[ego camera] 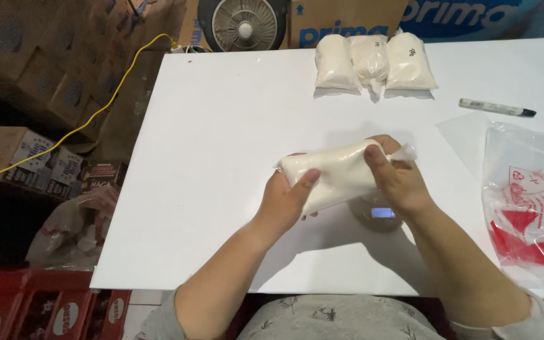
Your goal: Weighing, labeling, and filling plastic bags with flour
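Note:
Both my hands hold one small clear bag of white powder [335, 173] above the white table [221, 126]. My left hand [288, 201] cups the bag's left end from below, thumb pressed on its front. At the bag's right end, my right hand [395, 179] pinches the twisted plastic neck. Just under the bag, a small dark digital scale [380, 215] with a lit display sits on the table, partly hidden by my right hand.
Three filled bags of white powder [373, 63] lie in a row at the table's far edge. A marker pen [497, 108] lies to the right. A red-and-white plastic bag [527, 208] covers the right side. Cardboard boxes, a yellow cable and red crates lie left of the table.

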